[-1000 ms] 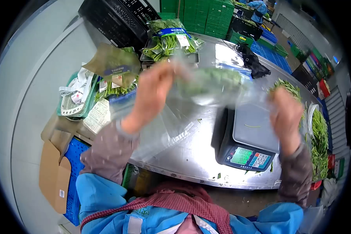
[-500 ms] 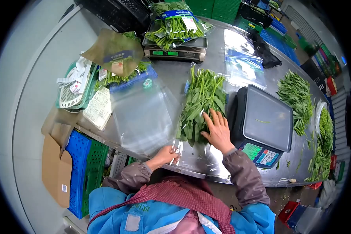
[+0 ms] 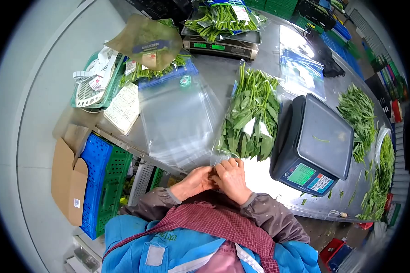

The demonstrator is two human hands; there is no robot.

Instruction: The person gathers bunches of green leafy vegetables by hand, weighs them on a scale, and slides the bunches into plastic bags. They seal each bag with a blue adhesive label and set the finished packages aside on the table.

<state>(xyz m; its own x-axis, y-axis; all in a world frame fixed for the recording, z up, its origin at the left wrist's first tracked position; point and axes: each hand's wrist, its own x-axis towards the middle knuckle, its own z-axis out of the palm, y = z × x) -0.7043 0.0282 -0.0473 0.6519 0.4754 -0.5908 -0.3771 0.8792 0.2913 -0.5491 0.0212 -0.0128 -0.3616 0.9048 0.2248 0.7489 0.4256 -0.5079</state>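
A clear plastic bag of leafy greens (image 3: 252, 111) lies on the metal table, stems pointing away from me and leaves towards me. My left hand (image 3: 197, 181) and my right hand (image 3: 231, 179) meet at the near end of this bag, close to the table's front edge. Both hands have their fingers closed on the bag's loose plastic; the fingertips partly hide each other. To the left of the greens lies a stack of flat clear bags (image 3: 180, 120). A black scale (image 3: 325, 136) with a lit display stands just right of the greens, a thin stem on its pan.
Bagged greens (image 3: 225, 20) rest on a second scale (image 3: 219, 48) at the back. On the left are a green basket (image 3: 111, 93), a notepad (image 3: 124, 109) and a cardboard box (image 3: 68, 182). Loose greens (image 3: 356, 116) lie at the right, beside more greens (image 3: 380, 173).
My right hand has left the leaves and come down to the bag's near end, beside my left hand. The view has shifted slightly.
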